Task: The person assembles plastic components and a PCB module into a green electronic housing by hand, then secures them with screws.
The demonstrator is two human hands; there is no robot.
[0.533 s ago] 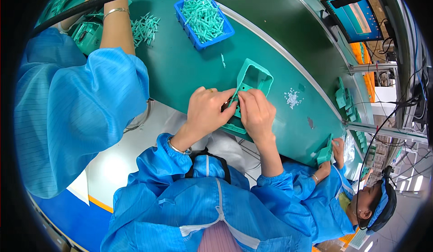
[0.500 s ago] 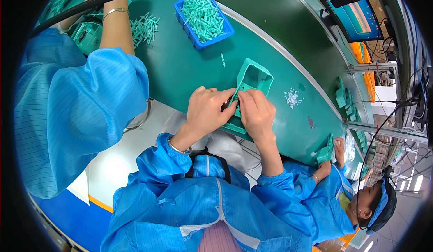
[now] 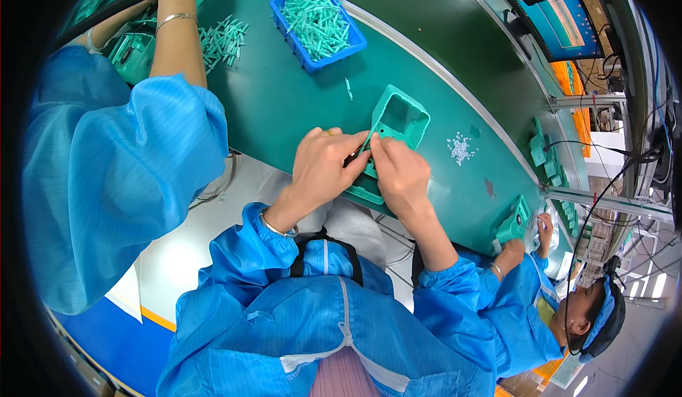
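Housing (image 3: 393, 134), green and open-topped, lies at the near edge of the green table (image 3: 270, 113), to the right of the blue bin (image 3: 332, 58) and closer to us. Our left hand (image 3: 325, 162) is at its left wall, thumb and forefinger drawn nearly together; our right hand (image 3: 402, 174) meets it there, fingertips bunched tight. We cannot tell what either pinch has hold of, as the fingers cover it. Slips (image 3: 317, 22) fill the bin; a loose slip (image 3: 349, 89) lies just on our side of it, and a pile (image 3: 224, 41) sits to its left. White bits (image 3: 460, 149) are scattered well right of the bin, nearer us. Left of the bin we see a co-worker's forearm (image 3: 177, 49).
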